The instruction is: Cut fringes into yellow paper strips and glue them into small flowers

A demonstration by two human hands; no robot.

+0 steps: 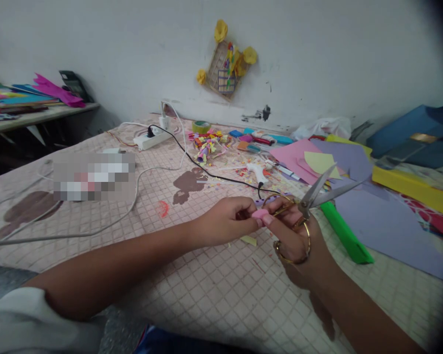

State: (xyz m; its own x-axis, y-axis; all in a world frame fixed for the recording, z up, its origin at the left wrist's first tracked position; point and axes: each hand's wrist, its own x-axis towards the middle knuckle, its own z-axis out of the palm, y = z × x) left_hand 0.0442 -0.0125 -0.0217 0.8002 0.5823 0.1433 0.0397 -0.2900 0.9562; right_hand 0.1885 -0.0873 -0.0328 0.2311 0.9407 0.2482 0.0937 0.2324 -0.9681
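Between the fingertips of both hands is a small pink piece of paper [260,214]. My left hand [227,221] pinches it from the left, thumb and fingers closed. My right hand [299,236] touches its right side with the thumb. Gold-handled scissors [313,194] hang on my right hand, the handle loops around its fingers and thumb. Their blades stand apart and point to the upper right. A yellow paper scrap [248,240] lies on the table under the hands.
A white glue gun [257,172] with a black cord lies beyond the hands, near a heap of colourful paper scraps [208,145]. Purple paper sheets [387,231] and a green strip [345,233] lie to the right. A power strip [153,139] and green tape roll [201,127] sit farther back.
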